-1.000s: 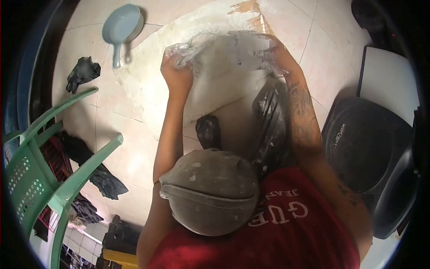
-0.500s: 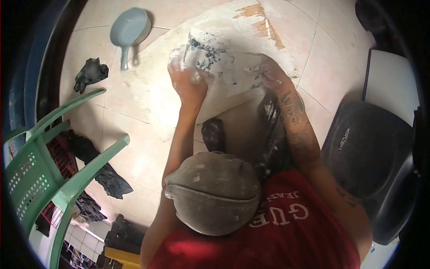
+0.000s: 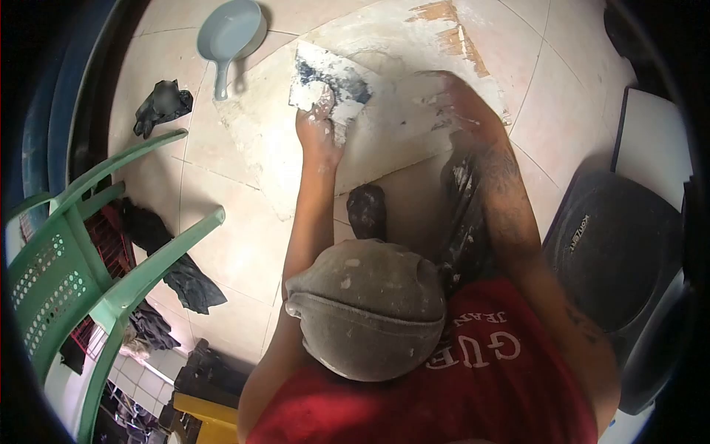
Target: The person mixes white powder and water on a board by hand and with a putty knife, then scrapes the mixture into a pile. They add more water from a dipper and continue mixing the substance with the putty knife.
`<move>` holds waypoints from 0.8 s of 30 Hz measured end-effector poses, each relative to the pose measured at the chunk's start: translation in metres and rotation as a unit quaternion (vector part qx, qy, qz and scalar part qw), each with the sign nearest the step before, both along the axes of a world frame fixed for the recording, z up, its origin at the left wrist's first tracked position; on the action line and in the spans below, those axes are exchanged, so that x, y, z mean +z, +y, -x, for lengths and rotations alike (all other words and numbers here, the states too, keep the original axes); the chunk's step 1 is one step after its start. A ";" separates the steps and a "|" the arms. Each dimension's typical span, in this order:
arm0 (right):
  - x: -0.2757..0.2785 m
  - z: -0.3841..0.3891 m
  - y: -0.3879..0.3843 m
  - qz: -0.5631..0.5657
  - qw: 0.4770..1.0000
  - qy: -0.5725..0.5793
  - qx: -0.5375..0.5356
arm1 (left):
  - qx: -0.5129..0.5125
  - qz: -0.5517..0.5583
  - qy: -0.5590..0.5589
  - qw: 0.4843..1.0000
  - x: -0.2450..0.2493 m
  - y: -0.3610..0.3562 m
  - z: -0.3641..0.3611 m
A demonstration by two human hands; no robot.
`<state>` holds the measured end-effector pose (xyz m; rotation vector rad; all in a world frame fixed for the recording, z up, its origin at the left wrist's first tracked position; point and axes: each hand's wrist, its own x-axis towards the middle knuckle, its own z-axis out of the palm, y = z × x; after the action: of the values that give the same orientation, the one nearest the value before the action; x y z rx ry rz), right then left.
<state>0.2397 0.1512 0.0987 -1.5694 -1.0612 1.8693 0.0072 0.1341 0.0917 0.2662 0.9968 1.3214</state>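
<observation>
My left hand (image 3: 319, 118), coated in white paste, grips a flat plate (image 3: 314, 63) smeared white and dark blue, its thumb lying on top. To its right is my right hand (image 3: 462, 107), whitened and smeared by motion, so I cannot tell what its fingers hold. Both hands are over a large board (image 3: 270, 152) lying on the floor, thickly whitened, with bare wood showing at its far right corner. A dusty grey trouser knee (image 3: 370, 311) rises in front of me.
A grey pan (image 3: 231, 33) lies beyond the board's left side, near a crumpled black bag (image 3: 163, 109). A green plastic chair (image 3: 66, 274) stands left, with a dark cloth (image 3: 188, 281) beside it. On the right is a black Konzert speaker (image 3: 606, 244).
The view has shifted slightly, so the surroundings sit further right. The plate in my left hand has tilted flatter, more of its face showing, and has moved apart from my right hand.
</observation>
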 end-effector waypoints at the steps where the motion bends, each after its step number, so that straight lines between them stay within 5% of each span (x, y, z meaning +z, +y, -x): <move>1: 0.018 0.004 -0.003 0.014 0.999 -0.008 -0.050 | 0.024 0.007 0.017 1.000 0.000 0.000 -0.001; 4: 0.002 0.020 -0.016 -0.119 0.979 -0.006 -0.167 | 0.058 -0.020 0.067 0.996 -0.013 -0.002 -0.008; 6: -0.041 0.043 -0.032 -0.297 0.923 -0.216 -0.113 | 0.084 -0.049 0.087 0.991 -0.024 -0.001 -0.020; 7: -0.027 0.063 -0.040 -0.345 0.925 -0.146 -0.067 | 0.062 -0.059 0.127 0.988 -0.027 -0.001 -0.022; 8: -0.017 0.081 -0.052 -0.319 0.923 -0.212 -0.031 | 0.041 -0.070 0.167 0.983 -0.028 -0.002 -0.026; 11: -0.041 0.112 -0.060 -0.639 0.697 -0.322 -0.039 | 0.026 -0.065 0.322 0.944 -0.018 -0.007 -0.037; 12: -0.039 0.113 -0.056 -0.616 0.714 -0.331 -0.034 | 0.029 -0.057 0.377 0.924 -0.015 -0.007 -0.039; 15: -0.042 0.110 -0.033 -0.547 0.762 -0.347 -0.024 | 0.042 -0.042 0.284 0.957 -0.029 -0.012 -0.036; 20: -0.045 0.087 -0.009 -0.460 0.844 -0.274 -0.006 | -0.010 -0.062 0.391 0.918 -0.021 -0.011 -0.042; 24: -0.025 0.095 -0.042 -0.547 0.805 -0.224 -0.038 | -0.004 -0.077 0.442 0.894 -0.028 0.001 -0.031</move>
<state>0.1450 0.1089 0.0735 -1.2357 -1.7779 0.4968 0.0386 0.1346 0.0634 1.0577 1.6352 1.2754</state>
